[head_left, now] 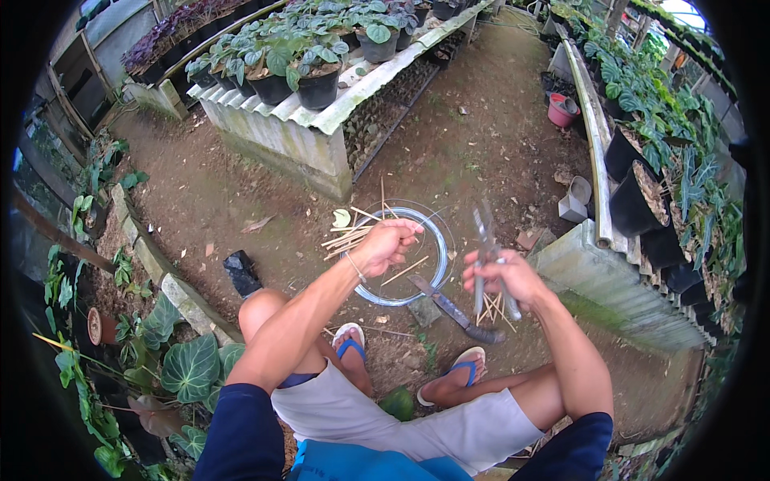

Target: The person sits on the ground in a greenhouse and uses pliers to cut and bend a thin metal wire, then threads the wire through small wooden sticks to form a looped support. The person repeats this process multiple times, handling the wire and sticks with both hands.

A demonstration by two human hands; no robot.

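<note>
My left hand (pixel 388 246) is closed in a pinch above a coil of silvery wire (pixel 443 255) on the ground. What its fingertips hold is too fine to make out. In my right hand (pixel 513 280) is a pair of pliers (pixel 484 228), blurred, with the jaws pointing up and away from me. Thin bamboo sticks (pixel 343 239) lie across the coil's left side, partly behind my left hand. A knife with a dark handle (pixel 459 315) rests over the coil's near right edge. More thin sticks (pixel 499 311) lie below my right hand.
A corrugated bench with potted plants (pixel 317 90) stands ahead. Another bench (pixel 589 268) is close on my right, near a red pot (pixel 563 111). A black plastic bag (pixel 241 272) lies left of my knee. Low edging blocks (pixel 188 301) border leafy plants (pixel 191 369) at left.
</note>
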